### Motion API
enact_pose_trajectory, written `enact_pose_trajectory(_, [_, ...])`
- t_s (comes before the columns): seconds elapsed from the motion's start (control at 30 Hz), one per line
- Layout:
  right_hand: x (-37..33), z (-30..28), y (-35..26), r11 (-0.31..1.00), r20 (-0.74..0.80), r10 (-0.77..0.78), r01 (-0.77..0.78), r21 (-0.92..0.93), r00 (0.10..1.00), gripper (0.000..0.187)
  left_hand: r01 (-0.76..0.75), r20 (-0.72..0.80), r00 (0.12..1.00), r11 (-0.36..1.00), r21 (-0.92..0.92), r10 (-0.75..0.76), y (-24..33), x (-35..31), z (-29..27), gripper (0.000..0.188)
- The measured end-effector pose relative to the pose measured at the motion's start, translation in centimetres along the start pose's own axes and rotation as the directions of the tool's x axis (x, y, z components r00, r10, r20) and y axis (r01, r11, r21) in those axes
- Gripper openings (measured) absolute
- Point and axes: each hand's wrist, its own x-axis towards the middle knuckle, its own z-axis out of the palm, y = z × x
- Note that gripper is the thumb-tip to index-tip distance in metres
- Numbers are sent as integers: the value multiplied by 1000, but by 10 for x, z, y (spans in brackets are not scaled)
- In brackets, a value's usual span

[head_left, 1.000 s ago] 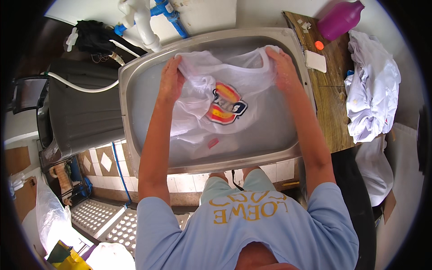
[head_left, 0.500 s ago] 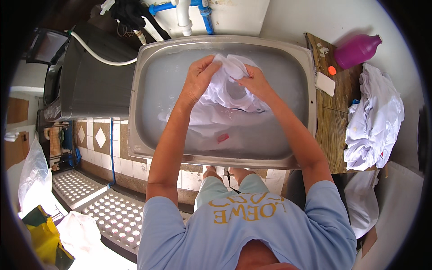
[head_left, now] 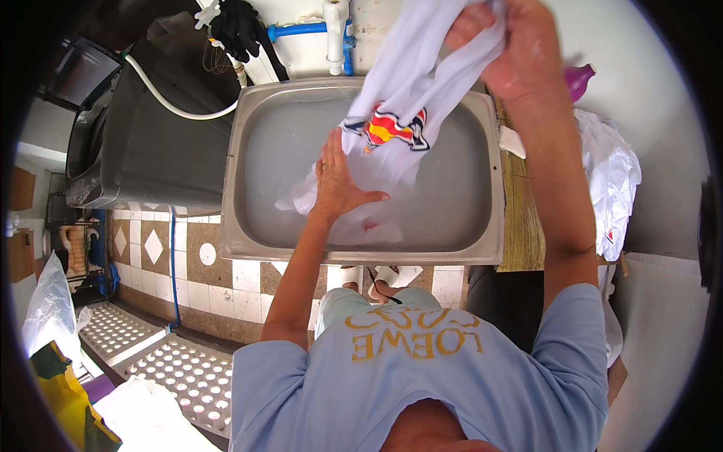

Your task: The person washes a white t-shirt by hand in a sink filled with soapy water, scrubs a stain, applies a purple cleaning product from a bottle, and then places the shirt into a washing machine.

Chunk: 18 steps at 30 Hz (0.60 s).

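Observation:
A wet white shirt [head_left: 395, 83] with a red, yellow and dark printed emblem hangs stretched above the metal basin [head_left: 495, 203]. High at the upper right, my right hand [head_left: 523, 56] grips its top end, the fingers partly hidden in the folds. My left hand [head_left: 337, 181] lies against the lower left side of the cloth, fingers straight and thumb spread wide. Below, the cloth trails into cloudy grey water. A submerged white part with a faint red mark [head_left: 369, 224] shows near the basin's front side.
Right of the basin, a wooden counter [head_left: 521, 218] carries a whitish bar [head_left: 512, 142], a purple bottle [head_left: 579, 81] and a heap of white clothes [head_left: 610, 181]. At the left stands a dark grey machine [head_left: 158, 143] with a white hose [head_left: 169, 103]. Blue pipes [head_left: 297, 31] run behind the basin.
My right hand has risen up and to the right, lifting the shirt out of the water and exposing its emblem. My left hand has come down and opened flat against the cloth.

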Motion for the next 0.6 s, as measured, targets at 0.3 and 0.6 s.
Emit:
enact_pose_trajectory(0.3, [-46,14,-97,930,-359,-332,240,-277,873,11,-76,-92,996,678,-731,12,14,69,26,59])
enact_pose_trajectory(0.6, [-135,-159,80,387,-567,238,-613,-689,788,37,-45,61,992,754,-655,112,90,95,-33,28])
